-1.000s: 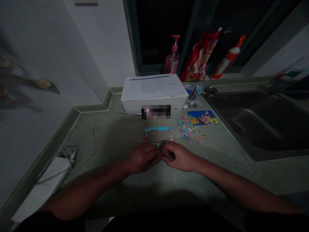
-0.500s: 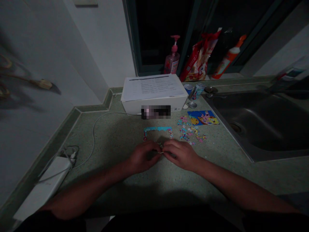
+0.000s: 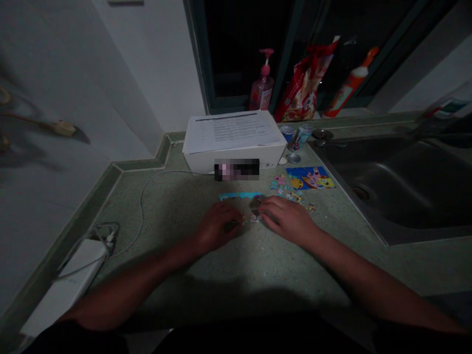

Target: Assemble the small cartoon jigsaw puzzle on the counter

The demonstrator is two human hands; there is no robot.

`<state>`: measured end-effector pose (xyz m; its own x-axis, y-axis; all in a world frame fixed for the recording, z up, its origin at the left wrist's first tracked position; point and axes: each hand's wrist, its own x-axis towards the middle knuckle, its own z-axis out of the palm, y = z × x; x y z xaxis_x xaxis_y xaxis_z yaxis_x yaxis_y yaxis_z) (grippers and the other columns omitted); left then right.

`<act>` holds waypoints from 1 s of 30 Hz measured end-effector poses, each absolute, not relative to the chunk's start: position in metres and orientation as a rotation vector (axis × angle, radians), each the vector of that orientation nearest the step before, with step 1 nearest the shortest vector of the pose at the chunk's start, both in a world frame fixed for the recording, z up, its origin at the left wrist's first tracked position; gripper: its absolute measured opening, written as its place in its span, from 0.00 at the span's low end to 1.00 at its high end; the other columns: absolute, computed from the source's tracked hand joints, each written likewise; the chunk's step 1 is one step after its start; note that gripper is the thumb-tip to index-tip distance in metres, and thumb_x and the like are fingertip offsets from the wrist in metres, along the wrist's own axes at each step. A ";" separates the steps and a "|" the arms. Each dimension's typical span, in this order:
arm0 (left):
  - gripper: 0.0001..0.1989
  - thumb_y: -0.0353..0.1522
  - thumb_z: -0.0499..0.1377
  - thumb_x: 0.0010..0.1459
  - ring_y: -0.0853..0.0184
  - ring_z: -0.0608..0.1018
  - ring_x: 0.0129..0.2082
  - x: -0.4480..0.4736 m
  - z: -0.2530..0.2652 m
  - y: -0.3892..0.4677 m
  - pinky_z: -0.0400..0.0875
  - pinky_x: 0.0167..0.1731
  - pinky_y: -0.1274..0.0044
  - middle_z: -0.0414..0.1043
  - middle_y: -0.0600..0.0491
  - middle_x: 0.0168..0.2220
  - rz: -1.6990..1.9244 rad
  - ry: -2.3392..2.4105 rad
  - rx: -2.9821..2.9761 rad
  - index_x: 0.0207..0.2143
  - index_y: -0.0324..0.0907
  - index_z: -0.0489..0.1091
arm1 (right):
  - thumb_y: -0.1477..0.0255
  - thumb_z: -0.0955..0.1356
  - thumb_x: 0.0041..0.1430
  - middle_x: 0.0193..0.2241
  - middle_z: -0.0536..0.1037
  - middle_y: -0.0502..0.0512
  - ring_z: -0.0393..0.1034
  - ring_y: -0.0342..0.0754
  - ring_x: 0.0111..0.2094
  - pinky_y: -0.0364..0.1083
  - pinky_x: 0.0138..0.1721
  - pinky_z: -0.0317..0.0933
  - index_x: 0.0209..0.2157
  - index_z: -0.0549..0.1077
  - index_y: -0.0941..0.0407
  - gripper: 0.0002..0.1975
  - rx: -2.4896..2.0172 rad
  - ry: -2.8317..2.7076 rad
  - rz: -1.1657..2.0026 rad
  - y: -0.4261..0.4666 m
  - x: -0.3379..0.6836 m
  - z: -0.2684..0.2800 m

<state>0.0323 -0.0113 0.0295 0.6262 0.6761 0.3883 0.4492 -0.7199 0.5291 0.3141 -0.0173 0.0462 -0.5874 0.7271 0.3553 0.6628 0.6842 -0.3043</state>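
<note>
A strip of joined light-blue jigsaw pieces lies on the counter as a frame's upper edge. Below it, my left hand curls with thumb and fingertips close together at a small jigsaw piece; its fingers partly hide the piece. My right hand has its fingers apart over the frame's right side, with fingertips by a short joined row of jigsaw pieces. The frame's sides are mostly hidden by my hands. Loose jigsaw pieces lie beyond my right hand, beside a blue cartoon picture card.
A white box with a printed sheet on top stands behind the puzzle. Cans stand to its right, near a steel sink. A white cable curves left towards a white power strip. A pink pump bottle stands by the window.
My hands, which met at a small piece in front of the frame, have moved apart. My right hand has shifted forward and right, and the short row of pieces now shows between them.
</note>
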 end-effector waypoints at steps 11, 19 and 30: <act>0.05 0.27 0.63 0.68 0.59 0.80 0.45 0.065 0.023 0.013 0.73 0.55 0.62 0.82 0.54 0.41 0.600 0.944 2.634 0.39 0.45 0.76 | 0.74 0.71 0.71 0.54 0.83 0.63 0.76 0.61 0.58 0.63 0.60 0.70 0.50 0.81 0.51 0.09 -1.066 -2.579 0.345 -0.013 0.316 0.039; 0.04 0.26 0.65 0.66 0.58 0.81 0.45 0.062 0.017 0.007 0.74 0.56 0.60 0.83 0.54 0.41 0.575 0.968 2.647 0.39 0.44 0.78 | 0.75 0.70 0.72 0.50 0.84 0.60 0.76 0.60 0.57 0.61 0.61 0.70 0.48 0.79 0.52 0.07 -1.017 -2.532 0.369 -0.012 0.308 0.022; 0.05 0.28 0.64 0.69 0.57 0.81 0.47 0.065 0.019 0.003 0.73 0.57 0.59 0.84 0.53 0.41 0.513 1.005 2.654 0.40 0.46 0.79 | 0.75 0.67 0.73 0.45 0.85 0.59 0.78 0.59 0.52 0.58 0.57 0.72 0.48 0.79 0.50 0.10 -1.026 -2.488 0.352 -0.013 0.308 0.020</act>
